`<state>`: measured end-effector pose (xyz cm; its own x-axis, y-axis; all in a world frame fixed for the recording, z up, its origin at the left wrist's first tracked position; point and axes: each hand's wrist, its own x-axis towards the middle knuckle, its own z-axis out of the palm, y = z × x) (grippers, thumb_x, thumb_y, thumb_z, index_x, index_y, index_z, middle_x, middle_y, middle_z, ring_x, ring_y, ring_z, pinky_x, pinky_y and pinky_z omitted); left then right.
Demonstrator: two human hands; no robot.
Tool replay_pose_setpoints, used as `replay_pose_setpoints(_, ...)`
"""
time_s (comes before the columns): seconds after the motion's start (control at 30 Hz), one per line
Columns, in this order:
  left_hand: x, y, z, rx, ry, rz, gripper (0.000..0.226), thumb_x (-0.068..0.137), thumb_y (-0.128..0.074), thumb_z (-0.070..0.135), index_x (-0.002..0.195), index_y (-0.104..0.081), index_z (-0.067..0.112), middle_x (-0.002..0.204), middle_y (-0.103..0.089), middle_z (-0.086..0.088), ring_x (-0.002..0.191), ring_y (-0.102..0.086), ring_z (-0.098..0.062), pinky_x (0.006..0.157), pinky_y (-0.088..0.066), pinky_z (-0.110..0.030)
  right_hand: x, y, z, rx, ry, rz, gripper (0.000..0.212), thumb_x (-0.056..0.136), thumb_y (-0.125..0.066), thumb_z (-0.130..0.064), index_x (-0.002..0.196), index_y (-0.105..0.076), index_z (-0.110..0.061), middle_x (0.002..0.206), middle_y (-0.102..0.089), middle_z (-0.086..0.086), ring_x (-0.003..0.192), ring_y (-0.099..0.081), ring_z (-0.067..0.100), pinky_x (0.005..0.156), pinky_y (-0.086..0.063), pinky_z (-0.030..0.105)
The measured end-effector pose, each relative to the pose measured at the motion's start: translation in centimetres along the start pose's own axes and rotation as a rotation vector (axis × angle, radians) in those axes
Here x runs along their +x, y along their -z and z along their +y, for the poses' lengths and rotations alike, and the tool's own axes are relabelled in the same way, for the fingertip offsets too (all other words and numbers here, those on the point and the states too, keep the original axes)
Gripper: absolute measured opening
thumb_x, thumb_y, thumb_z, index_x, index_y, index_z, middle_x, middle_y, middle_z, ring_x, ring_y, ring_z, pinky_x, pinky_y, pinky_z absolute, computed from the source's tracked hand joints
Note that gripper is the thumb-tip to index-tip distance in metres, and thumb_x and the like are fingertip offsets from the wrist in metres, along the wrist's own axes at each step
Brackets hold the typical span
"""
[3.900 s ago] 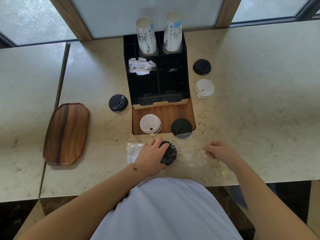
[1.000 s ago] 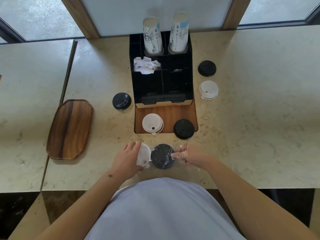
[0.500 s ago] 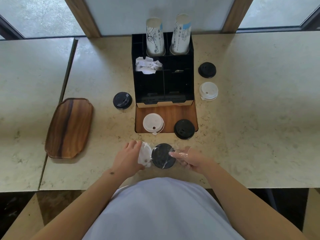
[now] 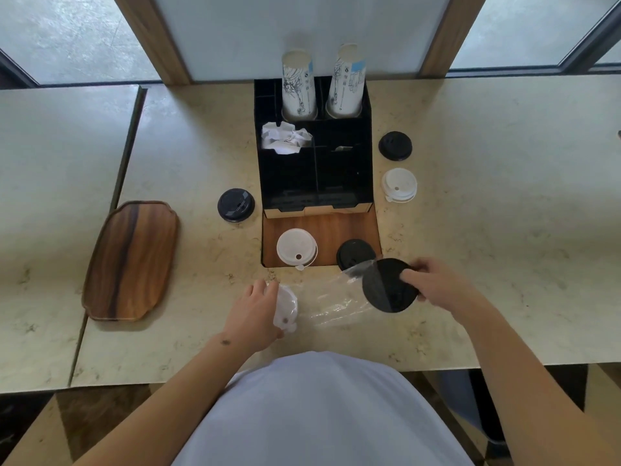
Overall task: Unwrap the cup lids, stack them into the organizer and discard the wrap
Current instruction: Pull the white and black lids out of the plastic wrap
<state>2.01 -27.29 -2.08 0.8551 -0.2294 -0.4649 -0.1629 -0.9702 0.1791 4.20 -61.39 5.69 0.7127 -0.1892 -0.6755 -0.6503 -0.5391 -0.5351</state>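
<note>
My right hand (image 4: 433, 285) grips a black cup lid (image 4: 386, 287), tilted up off the table at the open end of a clear plastic wrap (image 4: 336, 297). My left hand (image 4: 253, 314) holds a white lid (image 4: 285, 309) still inside the other end of the wrap. Behind them stands the black organizer (image 4: 316, 176) on a wooden base (image 4: 327, 227), which carries a white lid (image 4: 296, 247) and a black lid (image 4: 354, 253). Two paper cup stacks (image 4: 299, 85) rise from its back slots.
Loose lids lie on the table: a black one (image 4: 236, 205) left of the organizer, a black one (image 4: 395, 145) and a white one (image 4: 399, 185) to its right. Crumpled white paper (image 4: 284, 141) sits in an organizer compartment. A wooden tray (image 4: 129, 260) lies at left.
My right hand has pulled the black lid rightward and up out of the wrap. The left hand still holds the white lid in the wrap's other end.
</note>
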Motion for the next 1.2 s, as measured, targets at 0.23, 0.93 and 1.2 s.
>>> replay_pose_setpoints(0.23,-0.2,1.6,0.6,0.049,0.016,-0.136,0.122,0.062,-0.079,0.067,0.156,-0.015,0.023,0.161,-0.021,-0.007,0.148,-0.018,-0.034,0.114,-0.029,-0.049,-2.1,1.2,-4.3,-0.011,0.401,0.508,0.009,0.086,-0.066,-0.034,0.094,-0.061,-0.035,0.082,-0.063,-0.024,0.072,-0.058,-0.003,0.059,-0.037,0.015)
replay_pose_setpoints(0.93,1.1,9.7,7.7,-2.148,0.240,-0.305,0.043,0.092,-0.071,0.020,0.128,-0.062,-0.002,0.111,-0.075,-0.017,0.095,-0.074,-0.024,0.076,-0.059,-0.029,-3.9,-5.6,-8.9,0.343,0.517,0.024,0.042,0.081,-0.079,-0.036,0.117,-0.060,-0.028,0.106,-0.072,-0.010,0.099,-0.069,0.006,0.086,-0.060,0.035)
replay_pose_setpoints(1.2,3.5,8.4,8.1,-1.951,0.320,-0.248,0.036,0.098,-0.062,0.039,0.116,-0.073,0.010,0.105,-0.077,-0.012,0.088,-0.075,-0.021,0.070,-0.058,-0.030,-2.1,-7.7,-9.7,0.350,0.434,0.147,0.033,0.082,-0.079,-0.036,0.110,-0.066,-0.027,0.096,-0.074,-0.014,0.089,-0.070,0.002,0.083,-0.059,0.029)
